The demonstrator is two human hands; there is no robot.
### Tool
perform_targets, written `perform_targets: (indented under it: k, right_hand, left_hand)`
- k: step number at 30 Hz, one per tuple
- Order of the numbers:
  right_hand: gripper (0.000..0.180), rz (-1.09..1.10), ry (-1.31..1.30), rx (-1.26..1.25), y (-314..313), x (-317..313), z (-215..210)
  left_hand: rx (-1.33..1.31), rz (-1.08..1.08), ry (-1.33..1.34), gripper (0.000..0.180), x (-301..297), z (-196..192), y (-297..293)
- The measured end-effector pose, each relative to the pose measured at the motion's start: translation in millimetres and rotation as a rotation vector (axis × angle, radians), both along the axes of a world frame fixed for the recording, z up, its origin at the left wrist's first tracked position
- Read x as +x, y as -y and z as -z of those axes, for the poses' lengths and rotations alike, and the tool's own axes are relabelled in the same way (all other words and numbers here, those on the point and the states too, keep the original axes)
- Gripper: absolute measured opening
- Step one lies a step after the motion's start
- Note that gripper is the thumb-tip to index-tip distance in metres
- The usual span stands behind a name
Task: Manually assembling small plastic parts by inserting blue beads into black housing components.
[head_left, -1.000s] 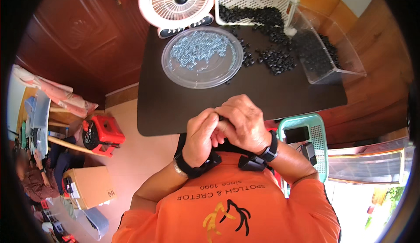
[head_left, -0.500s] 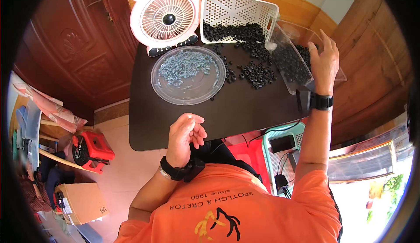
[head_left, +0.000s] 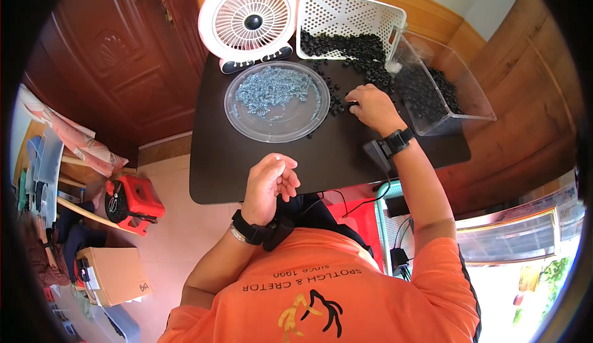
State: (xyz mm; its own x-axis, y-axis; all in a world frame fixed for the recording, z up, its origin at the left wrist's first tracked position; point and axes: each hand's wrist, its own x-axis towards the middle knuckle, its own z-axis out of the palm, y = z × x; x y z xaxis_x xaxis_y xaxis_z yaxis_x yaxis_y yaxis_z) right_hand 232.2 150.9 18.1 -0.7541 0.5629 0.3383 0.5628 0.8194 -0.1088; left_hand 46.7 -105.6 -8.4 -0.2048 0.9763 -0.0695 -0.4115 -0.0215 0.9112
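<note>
My right hand [head_left: 375, 109] is over the loose black parts on the dark table [head_left: 296, 167]. Its thumb and fingers close around what looks like a small black part [head_left: 352, 103]. Several of these small, rounded pieces, some ring-like, lie scattered behind and beside it. My left hand [head_left: 270, 185] hovers at the table's front edge, fingers curled in and thumb against them; whatever it may hold is too small or hidden to make out. A round, clear plastic lid [head_left: 281, 130] lies in front of it, bearing a heap of tiny bluish, shiny pieces [head_left: 272, 89].
A white perforated basket [head_left: 352, 12], tipped on its side, spills black parts. To its right, a clear plastic bin [head_left: 472, 102] holds more. A pink-and-white fan [head_left: 250, 18] stands behind the lid. Under the table's edge sits a green basket [head_left: 390, 219] with cables.
My right hand has moved left and nearer, from the clear bin to the loose black parts, and its fingers have closed. The left hand keeps its curled pose. The whole view has shifted slightly.
</note>
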Motion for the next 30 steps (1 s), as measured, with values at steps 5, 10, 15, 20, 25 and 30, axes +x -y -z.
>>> perform_targets:
  k: [5,10,15,20,25,30]
  right_hand:
    - [0.022,-0.007,0.035,0.046,-2.4,-3.3,3.9]
    - [0.017,-0.066,-0.474,-0.343,53.3,-10.8,-29.2]
    - [0.022,-0.271,-0.524,-0.346,113.9,-14.7,-29.3]
    - [0.024,-0.435,-0.473,-0.234,150.2,-30.8,-17.6]
    - [0.027,-0.38,-0.433,-0.084,156.3,-38.3,-12.8]
    - [0.026,-0.428,-0.411,-0.04,156.0,-46.9,-15.9]
  left_hand:
    - [-0.01,0.011,-0.01,0.034,-1.1,-1.0,-0.9]
    - [-0.028,0.001,0.014,0.032,-2.9,0.8,0.8]
    - [0.0,0.082,0.004,0.032,0.9,3.6,-2.8]
    - [0.027,0.165,0.029,0.031,8.4,-0.4,-1.6]
    - [0.033,0.132,0.01,0.027,5.8,1.1,2.2]
    - [0.035,0.127,-0.052,0.026,-1.9,-2.4,4.0]
